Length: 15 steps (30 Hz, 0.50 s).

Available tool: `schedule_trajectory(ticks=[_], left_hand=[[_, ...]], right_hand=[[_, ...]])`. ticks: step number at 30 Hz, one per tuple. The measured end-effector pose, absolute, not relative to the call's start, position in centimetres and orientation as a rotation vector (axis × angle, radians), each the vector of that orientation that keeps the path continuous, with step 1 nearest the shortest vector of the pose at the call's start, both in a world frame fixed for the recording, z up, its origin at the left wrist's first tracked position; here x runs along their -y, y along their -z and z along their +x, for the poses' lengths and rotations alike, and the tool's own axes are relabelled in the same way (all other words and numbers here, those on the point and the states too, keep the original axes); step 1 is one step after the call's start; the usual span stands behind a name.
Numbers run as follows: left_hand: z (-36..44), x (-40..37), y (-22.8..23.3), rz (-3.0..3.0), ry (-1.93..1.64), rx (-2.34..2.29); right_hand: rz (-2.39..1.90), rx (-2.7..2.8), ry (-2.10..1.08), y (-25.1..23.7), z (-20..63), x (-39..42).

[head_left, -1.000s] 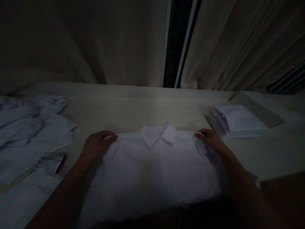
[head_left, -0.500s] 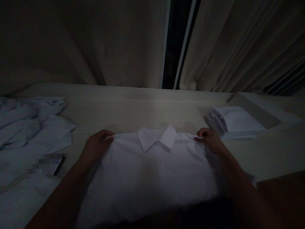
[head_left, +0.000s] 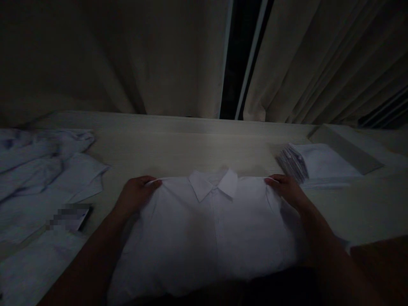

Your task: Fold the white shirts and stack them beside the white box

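A white collared shirt (head_left: 191, 229) is spread front side up before me, its collar (head_left: 215, 187) at the far end and the button placket running down the middle. My left hand (head_left: 138, 191) pinches the shirt at the left shoulder between thumb and fingers. At the opposite shoulder my right hand (head_left: 283, 187) grips the cloth in the same way. The fabric between them looks drawn straight. The shirt's lower end reaches toward my body, where dark shadow hides its edge.
A heap of white garments (head_left: 35, 170) lies on the left of the pale table (head_left: 191, 146), with a dark-edged flat object (head_left: 84, 219) near it. At right sit a folded white stack (head_left: 328, 161) and a pale box-like piece (head_left: 347, 146). Curtains (head_left: 159, 55) hang behind.
My right fingers have closed flatter over the shoulder cloth, and the shirt's right side looks smoother. The whole view has shifted slightly, moving things a little to the right.
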<state>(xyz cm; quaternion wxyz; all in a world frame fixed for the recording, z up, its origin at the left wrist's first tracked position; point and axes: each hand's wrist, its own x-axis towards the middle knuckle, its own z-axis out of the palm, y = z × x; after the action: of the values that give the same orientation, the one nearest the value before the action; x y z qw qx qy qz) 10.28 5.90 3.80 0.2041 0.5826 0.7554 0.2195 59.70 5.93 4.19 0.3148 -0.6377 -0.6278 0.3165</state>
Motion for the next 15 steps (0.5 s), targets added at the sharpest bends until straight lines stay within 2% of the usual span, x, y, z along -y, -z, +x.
schedule_trajectory(ticks=[4, 7, 9, 13, 15], left_hand=[[10.5, -4.9, -6.4, 1.516, -0.846, -2.154], [10.7, -4.9, -6.0, 1.523, -0.988, -2.196], [10.9, -5.4, -4.4, 1.677, -0.88, -2.157], [11.1, -6.8, -1.1, 2.079, -0.439, -2.107], [10.9, -7.2, -0.3, 2.146, -0.359, -2.147]], right_hand=[[-1.545, 1.322, -0.812, -5.9, 61.1, -5.7], [-1.485, 1.242, -0.807, -5.8, 61.7, -5.9], [-1.577, 1.352, -0.768, -4.7, 61.4, -6.5], [-1.744, 1.681, -0.638, -1.5, 60.1, -8.2], [-1.749, 1.781, -0.546, -0.4, 59.7, -8.7]])
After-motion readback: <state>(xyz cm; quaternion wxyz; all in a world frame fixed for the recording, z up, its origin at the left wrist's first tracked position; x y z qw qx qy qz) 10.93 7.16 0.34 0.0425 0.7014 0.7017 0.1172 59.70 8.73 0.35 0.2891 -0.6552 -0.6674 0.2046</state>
